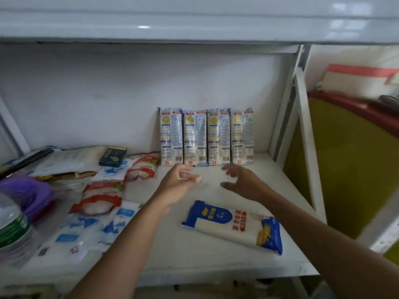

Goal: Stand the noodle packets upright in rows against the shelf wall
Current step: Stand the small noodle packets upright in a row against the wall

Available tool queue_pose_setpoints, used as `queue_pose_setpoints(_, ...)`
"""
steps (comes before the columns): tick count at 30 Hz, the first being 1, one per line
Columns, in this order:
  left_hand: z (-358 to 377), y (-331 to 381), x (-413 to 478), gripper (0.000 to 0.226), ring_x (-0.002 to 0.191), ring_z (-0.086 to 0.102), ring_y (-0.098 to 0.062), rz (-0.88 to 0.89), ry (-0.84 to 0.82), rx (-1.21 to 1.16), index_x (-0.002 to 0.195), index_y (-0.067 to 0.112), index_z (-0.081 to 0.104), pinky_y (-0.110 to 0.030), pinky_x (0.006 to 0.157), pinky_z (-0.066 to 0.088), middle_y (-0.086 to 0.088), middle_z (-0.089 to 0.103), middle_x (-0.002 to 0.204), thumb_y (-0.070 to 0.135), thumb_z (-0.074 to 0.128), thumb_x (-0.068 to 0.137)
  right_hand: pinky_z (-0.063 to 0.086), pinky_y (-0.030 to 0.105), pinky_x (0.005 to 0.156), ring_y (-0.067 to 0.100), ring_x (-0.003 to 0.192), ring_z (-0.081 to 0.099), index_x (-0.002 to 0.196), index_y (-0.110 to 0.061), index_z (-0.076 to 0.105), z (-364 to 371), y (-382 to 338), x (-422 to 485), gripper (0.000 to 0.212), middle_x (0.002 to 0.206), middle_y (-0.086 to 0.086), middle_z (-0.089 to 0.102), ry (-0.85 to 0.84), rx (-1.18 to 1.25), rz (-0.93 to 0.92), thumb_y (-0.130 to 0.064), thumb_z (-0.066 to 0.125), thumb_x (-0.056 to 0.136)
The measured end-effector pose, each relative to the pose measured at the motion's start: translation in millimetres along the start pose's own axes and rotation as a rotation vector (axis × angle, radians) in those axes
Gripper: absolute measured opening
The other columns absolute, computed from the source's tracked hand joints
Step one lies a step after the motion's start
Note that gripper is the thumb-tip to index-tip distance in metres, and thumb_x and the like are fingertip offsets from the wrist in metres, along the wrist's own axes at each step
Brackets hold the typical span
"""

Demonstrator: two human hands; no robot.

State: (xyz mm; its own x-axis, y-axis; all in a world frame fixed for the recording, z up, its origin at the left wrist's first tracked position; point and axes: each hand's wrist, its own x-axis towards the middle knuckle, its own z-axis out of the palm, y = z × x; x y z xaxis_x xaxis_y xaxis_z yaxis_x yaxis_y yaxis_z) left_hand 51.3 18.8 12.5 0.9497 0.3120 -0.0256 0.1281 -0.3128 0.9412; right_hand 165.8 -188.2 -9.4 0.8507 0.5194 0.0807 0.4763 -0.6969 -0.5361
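Note:
Several noodle packets stand upright side by side against the white shelf wall, backs facing out. One more noodle packet, blue and white, lies flat on the shelf board near the front edge. My left hand hovers just in front of the standing row with loosely curled fingers and holds nothing. My right hand is beside it, fingers spread and blurred, also holding nothing. Both hands are above the shelf, between the row and the lying packet.
Left of the row lie red-and-white bags, blue-and-white bags and a dark green box. A purple object and a bottle sit at the far left. The shelf's upright post bounds the right side.

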Motion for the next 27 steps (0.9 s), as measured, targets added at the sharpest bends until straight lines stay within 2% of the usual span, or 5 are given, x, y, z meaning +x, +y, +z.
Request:
queue_pose_setpoints(4,-1.0,-5.8,-17.2,0.038,0.107,0.064,-0.016,-0.008,-0.005,0.049,0.125,0.023,0.058,-0.04,0.1,0.052,0.008,0.069,0.109,0.034,0.074,0.092,0.057,0.032,0.092,0.013,0.108,0.063,0.134,-0.03,0.053,6.9,-6.1,-28.0,0.059,0.126,-0.002,0.063,-0.236,-0.141,0.004,-0.048,0.08,0.084)
queue_pose_setpoints(10,-3.2,-10.1,-31.4,0.026,0.102,0.066,-0.016,0.065,0.154,0.055,0.115,0.023,0.064,-0.046,0.096,0.056,0.004,0.071,0.108,0.026,0.075,0.091,0.055,0.033,0.092,0.013,0.107,0.056,0.137,-0.033,0.044,16.0,-14.8,-54.8,0.07,0.131,-0.002,0.054,-0.314,-0.199,-0.055,-0.052,0.08,0.081)
queue_pose_setpoints(15,1.6,-17.7,-45.3,0.028,0.101,0.066,-0.016,0.028,0.166,0.076,0.118,0.021,0.063,-0.047,0.097,0.055,0.003,0.071,0.107,0.024,0.073,0.092,0.053,0.04,0.097,0.02,0.118,0.05,0.14,-0.03,0.042,22.6,-21.2,-73.7,0.076,0.133,0.001,0.051,-0.323,-0.38,-0.141,-0.05,0.08,0.078)
queue_pose_setpoints(22,10.8,-14.1,-57.3,0.026,0.099,0.064,-0.007,0.044,0.179,0.09,0.117,0.024,0.062,-0.034,0.09,0.053,0.009,0.069,0.106,0.027,0.071,0.093,0.053,0.045,0.091,0.031,0.121,0.05,0.151,-0.021,0.026,45.1,-39.0,-86.6,0.093,0.136,0.011,0.043,-0.254,-0.688,-0.136,-0.042,0.079,0.078)
queue_pose_setpoints(27,17.4,-13.5,-59.4,0.027,0.096,0.063,-0.003,0.046,0.181,0.097,0.118,0.023,0.062,-0.026,0.077,0.049,0.009,0.07,0.105,0.026,0.071,0.093,0.051,0.041,0.083,0.033,0.113,0.057,0.151,-0.015,0.031,65.7,-49.1,-83.5,0.073,0.13,0.014,0.052,-0.152,-0.777,-0.11,-0.025,0.07,0.09)
